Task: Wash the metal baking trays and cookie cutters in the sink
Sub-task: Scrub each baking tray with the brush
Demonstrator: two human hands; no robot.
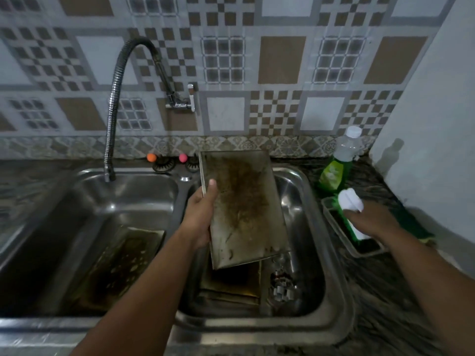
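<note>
While a flexible faucet (115, 106) hangs over the left basin of a double steel sink (331, 253), a person's left hand (199, 217) grips a stained metal baking tray (244, 209) by its left edge, thumb pressed on the upper face and fingers wrapped behind. That tray is held tilted above the right basin, its brown-streaked surface facing the camera and its far end reaching toward the tiled wall (257, 73). Beneath it, more dark trays (231, 283) lie stacked on the floor of the right basin, and a small cluster of metal cookie cutters (281, 289) rests just beside them, to the right. Another soiled tray (120, 265) lies flat in the left basin. On the counter to the right, the right hand (372, 222) is closed around a green bottle with a white cap (350, 209), which leans over a clear plastic tray (359, 242). A green and yellow sponge (416, 229) shows just behind the hand. Further back, a second green bottle with a clear top (339, 165) leans near the corner of the wall. Two small knobs, one orange (151, 157) and one pink (183, 157), sit on the ledge behind the sink.
</note>
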